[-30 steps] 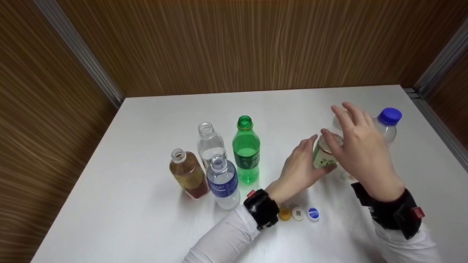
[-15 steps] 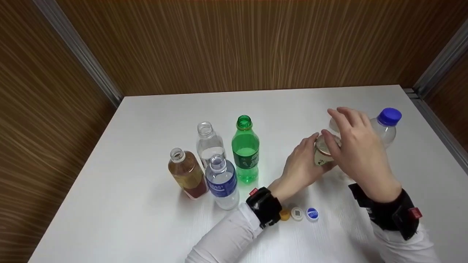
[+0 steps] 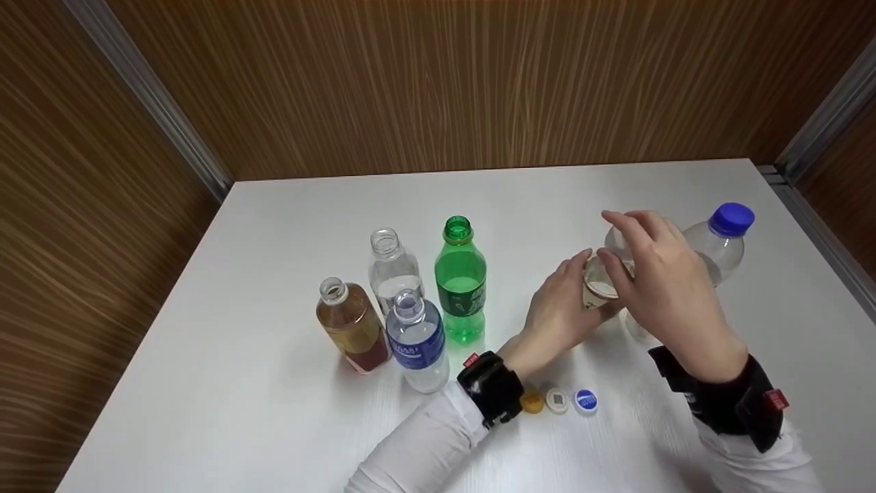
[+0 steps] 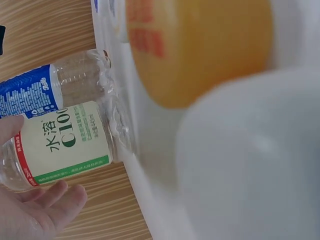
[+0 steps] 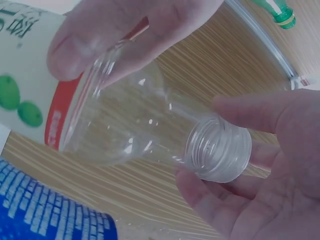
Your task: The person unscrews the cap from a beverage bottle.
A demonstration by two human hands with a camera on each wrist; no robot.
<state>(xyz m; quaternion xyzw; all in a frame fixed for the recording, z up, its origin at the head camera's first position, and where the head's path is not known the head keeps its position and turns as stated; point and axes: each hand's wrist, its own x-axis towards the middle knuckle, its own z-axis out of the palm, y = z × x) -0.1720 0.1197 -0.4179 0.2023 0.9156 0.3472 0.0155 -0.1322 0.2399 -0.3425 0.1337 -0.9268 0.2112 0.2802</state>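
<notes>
Presumably uncapping is the step in hand: the cream-labelled bottle (image 4: 65,142), just past 3 o'clock from the head view's centre, carries a clear cap (image 5: 232,159) at its neck. Whether that cap is loose: cannot tell.

Left hand (image 3: 561,308): gripping, thumb and fingers round the bottle at its upper label.

Right hand (image 3: 665,287): closed to about the cap's width, thumb and fingers curled at opposite sides of it.

Bench (image 3: 239,424), clock centred on the gripped bottle: green bottle (image 3: 461,277), clear bottle (image 3: 395,270), blue-labelled bottle (image 3: 417,350) and amber bottle (image 3: 352,329), all uncapped, around 9; orange cap (image 3: 532,402), white cap (image 3: 557,400) and blue-and-white cap (image 3: 586,401) between 6 and 7; blue-capped bottle (image 3: 732,220) near 2.

Judgement: next move calls for a counter-clockwise twist by the right hand while the left keeps the body from turning. Thin plastic may dent under a hard squeeze.
</notes>
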